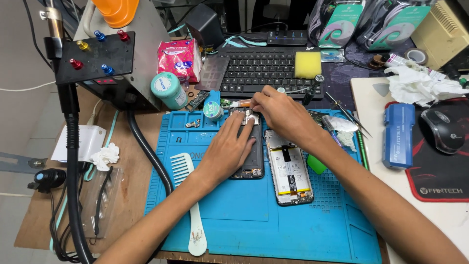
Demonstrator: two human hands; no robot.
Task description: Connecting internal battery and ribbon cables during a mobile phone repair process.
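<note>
A crowded repair desk (pixel 127 195) of brown wood carries a blue mat (pixel 273 220), with a black keyboard (pixel 264 68) behind it and a white top to the right.

Head view: the left hand (pixel 227 151) lies flat on a dark phone (pixel 250 159) in the middle of the mat, fingers spread and pressing its upper end, closed on nothing. The right hand (pixel 283 115) is pinched around a thin orange-tipped tool (pixel 240 103), whose tip sits at the phone's top edge. Just right of the phone lies a second, opened phone part (pixel 289 168), its battery and boards showing, so the disassembly looks done; the work at the top edge appears under way, and both halves lie apart, not yet joined.

Packages and labels: a pink tissue pack (pixel 178 58) stands behind the mat's left corner, a teal round jar (pixel 167 89) with a white lid label beside it, and a smaller teal tin (pixel 212 108) touching the mat's top edge. A yellow sponge (pixel 308 64) rests on the keyboard. Two green-and-white cable packs (pixel 342 22) lean at the back right. A blue box-shaped tool (pixel 398 134) lies on the white top, next to a black mouse (pixel 444 128) on a red-edged pad. A white comb (pixel 188 195) lies on the mat's left side.
</note>
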